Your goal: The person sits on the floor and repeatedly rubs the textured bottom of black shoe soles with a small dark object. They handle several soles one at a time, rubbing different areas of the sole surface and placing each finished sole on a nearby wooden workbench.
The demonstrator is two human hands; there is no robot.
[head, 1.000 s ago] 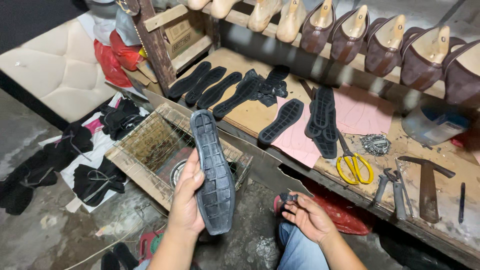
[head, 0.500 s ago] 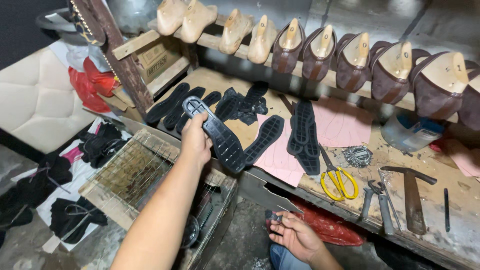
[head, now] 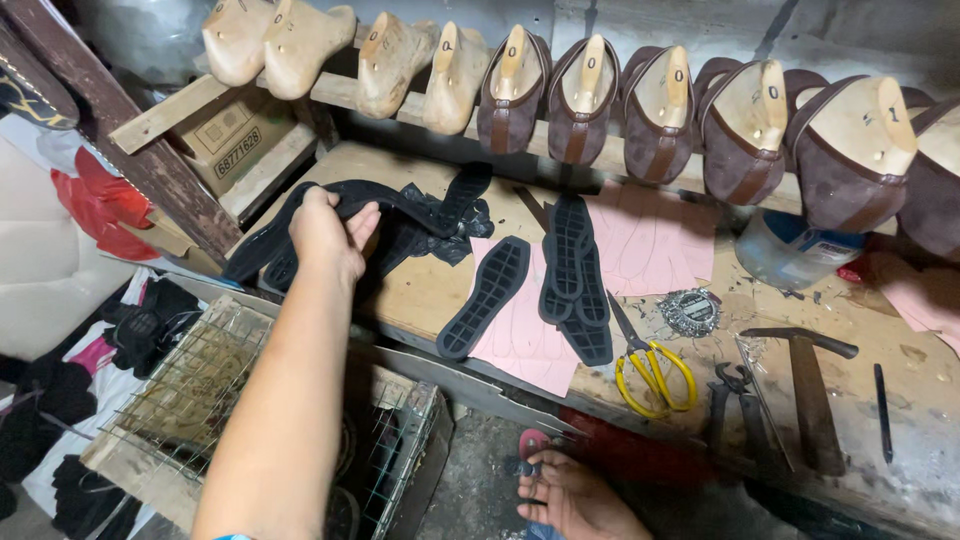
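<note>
While my left hand (head: pixel 325 235) gripped a black sole (head: pixel 400 205) over the sole pile (head: pixel 270 260) far left on the bench (head: pixel 430 290), my right hand (head: pixel 575 500) lay loosely open, near, touching nothing I could tell.

Four bare wooden lasts (head: pixel 300 45), one yellow-handled scissors (head: pixel 652 372), one hammer (head: pixel 806 385).

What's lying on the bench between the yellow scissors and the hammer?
In the head view, dark pliers lie between the yellow scissors and the hammer, on the wooden bench.
</note>
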